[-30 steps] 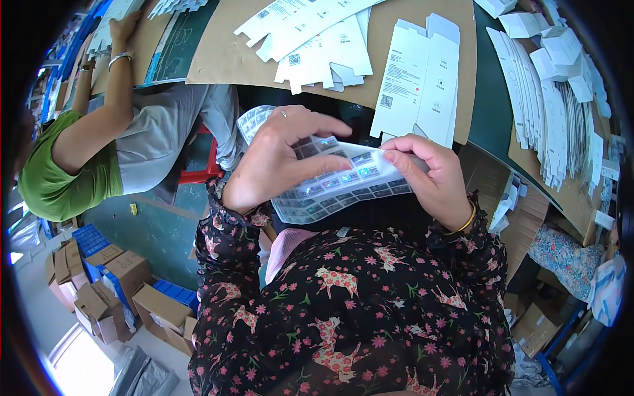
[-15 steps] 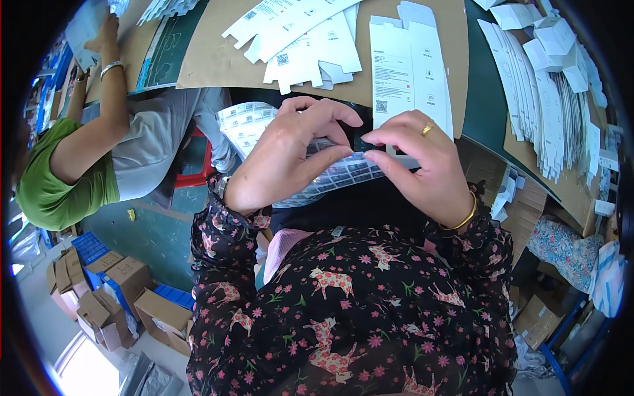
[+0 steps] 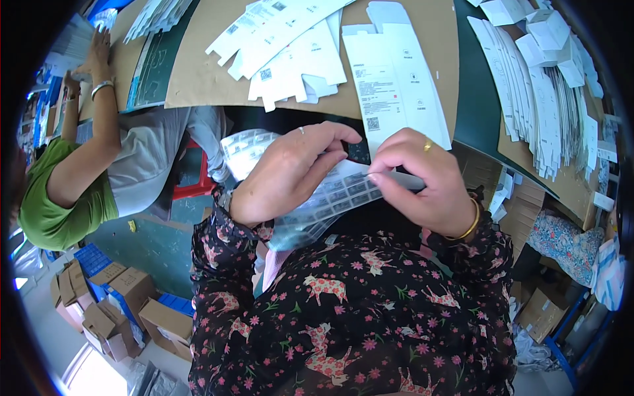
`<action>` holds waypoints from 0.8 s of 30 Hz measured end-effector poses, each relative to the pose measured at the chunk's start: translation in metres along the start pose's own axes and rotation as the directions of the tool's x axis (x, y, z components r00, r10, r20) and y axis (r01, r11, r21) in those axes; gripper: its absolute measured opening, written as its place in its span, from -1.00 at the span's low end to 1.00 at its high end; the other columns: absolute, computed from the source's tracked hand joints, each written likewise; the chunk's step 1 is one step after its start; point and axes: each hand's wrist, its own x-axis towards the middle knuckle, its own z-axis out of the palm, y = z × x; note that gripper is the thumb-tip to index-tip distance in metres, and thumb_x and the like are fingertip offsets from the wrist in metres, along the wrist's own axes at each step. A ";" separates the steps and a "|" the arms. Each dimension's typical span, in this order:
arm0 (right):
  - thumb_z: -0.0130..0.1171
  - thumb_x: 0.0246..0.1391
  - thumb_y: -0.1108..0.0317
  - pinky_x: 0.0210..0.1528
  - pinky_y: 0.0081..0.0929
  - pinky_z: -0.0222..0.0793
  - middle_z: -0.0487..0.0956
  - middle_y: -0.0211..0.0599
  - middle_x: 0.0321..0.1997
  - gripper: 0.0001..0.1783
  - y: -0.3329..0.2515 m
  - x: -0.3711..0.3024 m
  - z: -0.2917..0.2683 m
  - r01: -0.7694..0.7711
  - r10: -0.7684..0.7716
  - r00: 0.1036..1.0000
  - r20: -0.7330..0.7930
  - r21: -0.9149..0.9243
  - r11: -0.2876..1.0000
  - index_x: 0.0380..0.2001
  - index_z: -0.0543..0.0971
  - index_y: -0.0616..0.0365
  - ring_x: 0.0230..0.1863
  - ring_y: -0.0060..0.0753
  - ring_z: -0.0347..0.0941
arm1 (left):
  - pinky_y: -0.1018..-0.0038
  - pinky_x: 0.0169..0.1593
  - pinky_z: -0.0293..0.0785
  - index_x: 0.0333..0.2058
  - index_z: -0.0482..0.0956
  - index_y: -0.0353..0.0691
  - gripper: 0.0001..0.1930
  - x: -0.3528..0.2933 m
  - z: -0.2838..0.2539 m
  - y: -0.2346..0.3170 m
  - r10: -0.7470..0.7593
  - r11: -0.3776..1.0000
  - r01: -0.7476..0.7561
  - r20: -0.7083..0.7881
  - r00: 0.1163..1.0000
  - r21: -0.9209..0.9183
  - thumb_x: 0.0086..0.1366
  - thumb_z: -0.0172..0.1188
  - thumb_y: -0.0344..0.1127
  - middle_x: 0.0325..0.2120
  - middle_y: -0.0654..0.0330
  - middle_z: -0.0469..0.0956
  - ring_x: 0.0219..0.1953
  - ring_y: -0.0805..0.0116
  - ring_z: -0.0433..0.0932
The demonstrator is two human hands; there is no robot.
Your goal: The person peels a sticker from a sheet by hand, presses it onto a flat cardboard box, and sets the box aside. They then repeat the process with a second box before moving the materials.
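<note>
A shiny sheet of small grey labels (image 3: 337, 198) hangs bent between my hands, in front of my flower-print top. My left hand (image 3: 287, 168) grips it from the left with curled fingers, the thumb close to the forefinger. At the sheet's upper right edge, the thumb and forefinger of my right hand (image 3: 422, 175) are pinched together. I cannot tell whether a single label is lifted between those fingertips. Just beyond my hands lies a flat white carton (image 3: 396, 79) with printing on it. More flat white cartons (image 3: 297, 56) overlap to its left.
Brown cardboard (image 3: 191, 72) covers the table under the cartons. Rows of flat cartons (image 3: 528, 99) and folded small boxes (image 3: 551, 39) stand at the right. To the left, a co-worker in a green top (image 3: 66, 191) sits on a red stool (image 3: 195, 178). Open brown boxes (image 3: 132, 290) stand on the floor.
The label sheet has tilted and more of its rows show below my hands. My fingertips have come slightly down, nearer my body. The co-worker's hands have shifted, and the view has moved a little.
</note>
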 end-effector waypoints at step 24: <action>0.43 0.25 0.51 0.15 -0.43 0.51 0.71 -0.24 0.05 -0.91 0.058 -0.020 -0.050 -0.277 0.269 0.894 -0.358 0.032 0.960 -0.21 0.71 0.24 0.05 -0.37 0.63 | 0.18 -0.25 0.61 0.17 0.68 -0.22 -0.54 0.041 0.042 0.001 0.008 0.920 0.085 -0.236 0.972 0.383 0.34 0.49 -0.24 -0.08 0.06 0.63 -0.30 0.01 0.68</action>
